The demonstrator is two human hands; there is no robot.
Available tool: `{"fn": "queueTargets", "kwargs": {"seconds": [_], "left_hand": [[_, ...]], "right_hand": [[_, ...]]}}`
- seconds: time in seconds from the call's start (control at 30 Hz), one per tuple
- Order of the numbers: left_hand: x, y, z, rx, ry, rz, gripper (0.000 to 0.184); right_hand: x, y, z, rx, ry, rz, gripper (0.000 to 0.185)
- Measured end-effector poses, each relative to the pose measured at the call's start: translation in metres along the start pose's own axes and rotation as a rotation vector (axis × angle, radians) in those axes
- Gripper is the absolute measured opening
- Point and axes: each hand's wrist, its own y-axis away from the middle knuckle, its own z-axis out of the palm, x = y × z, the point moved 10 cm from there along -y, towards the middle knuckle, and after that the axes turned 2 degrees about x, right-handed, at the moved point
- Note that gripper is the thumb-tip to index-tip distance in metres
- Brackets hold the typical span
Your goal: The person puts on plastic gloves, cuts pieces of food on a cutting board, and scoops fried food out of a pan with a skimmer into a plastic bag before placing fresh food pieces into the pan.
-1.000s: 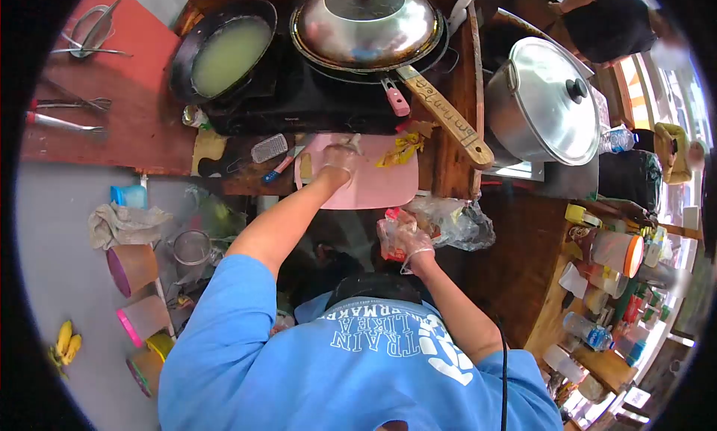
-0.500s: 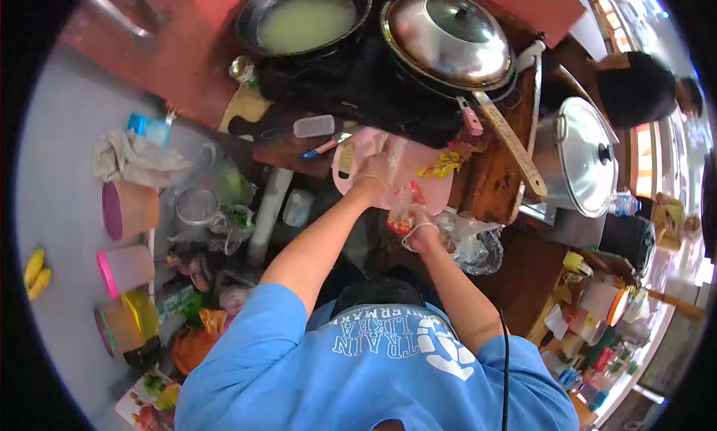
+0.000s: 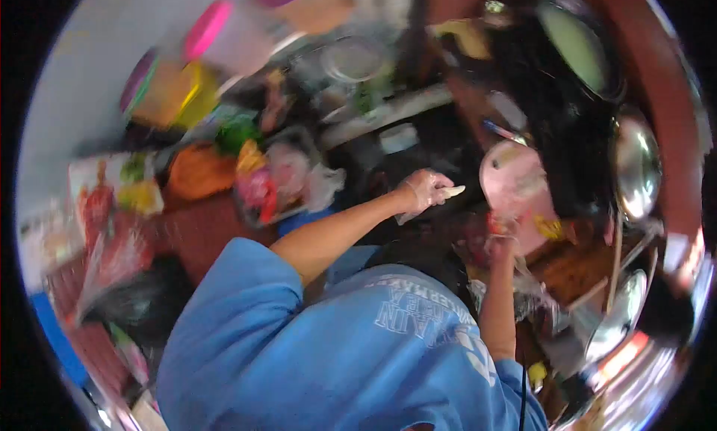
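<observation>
My left hand (image 3: 424,190), in a clear plastic glove, is closed around a small pale, elongated piece of food (image 3: 454,191). It is off to the left of the pink cutting board (image 3: 515,173), above the dark gap before the counter. At the near edge of the board, my gloved right hand (image 3: 503,239) is closed on a crumpled clear and red plastic bag (image 3: 496,223), both smeared by motion. A yellow wrapper (image 3: 549,228) lies at the board's right edge, close to that hand.
Beyond the board are a knife (image 3: 506,133), a wok of pale liquid (image 3: 573,46) and a lidded pan (image 3: 636,164). To my left sit a tray of bagged food (image 3: 287,173), an orange bag (image 3: 200,171), a dark plastic bag (image 3: 142,300) and several tubs.
My view has swung left, blurring much of the scene. My left hand has come off the cutting board and moved left with the pale piece. The right hand stays by the board's near edge.
</observation>
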Motion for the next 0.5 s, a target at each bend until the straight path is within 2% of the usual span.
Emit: {"fn": "queueTargets", "kwargs": {"seconds": [0.03, 0.07, 0.1, 0.13, 0.17, 0.2, 0.23, 0.3, 0.33, 0.37, 0.43, 0.5], "left_hand": [[-0.016, 0.029, -0.037, 0.071, -0.145, 0.095, 0.027], [-0.026, 0.061, -0.065, 0.123, -0.297, 0.187, 0.027], [-0.045, 0.098, -0.099, 0.226, -0.23, 0.098, 0.025], [-0.071, 0.138, -0.13, 0.332, 0.051, -0.085, 0.023], [-0.112, 0.163, -0.156, 0.459, 0.358, -0.001, 0.022], [-0.144, 0.202, -0.188, 0.683, 0.26, -0.141, 0.021], [-0.199, 0.233, -0.22, 0.855, 0.189, -0.108, 0.019], [-0.241, 0.29, -0.256, 1.104, -0.015, -0.283, 0.02], [-0.256, 0.299, -0.265, 1.116, 0.0, -0.29, 0.02], [-0.282, 0.306, -0.273, 1.062, -0.17, -0.528, 0.025], [-0.321, 0.314, -0.285, 0.989, -0.323, -0.764, 0.03], [-0.34, 0.306, -0.297, 1.009, -0.474, -0.699, 0.039]], "right_hand": [[0.012, -0.008, -0.023, -0.121, -0.098, 0.233, 0.045], [0.017, -0.011, -0.023, -0.003, 0.019, 0.151, 0.045], [0.011, -0.009, -0.015, 0.103, 0.144, 0.049, 0.045], [-0.003, -0.006, -0.006, 0.2, 0.27, -0.072, 0.046], [-0.022, 0.0, 0.005, 0.297, 0.39, -0.212, 0.046], [-0.035, 0.006, 0.015, 0.387, 0.51, -0.361, 0.046], [-0.025, -0.001, 0.022, 0.356, 0.474, -0.262, 0.045], [-0.024, -0.011, 0.022, 0.361, 0.522, -0.248, 0.044], [-0.023, -0.015, 0.021, 0.369, 0.553, -0.243, 0.044], [-0.019, -0.018, 0.025, 0.363, 0.567, -0.235, 0.044], [-0.005, -0.024, 0.029, 0.339, 0.444, -0.168, 0.036], [-0.006, -0.026, 0.03, 0.369, 0.513, -0.154, 0.036]]}}
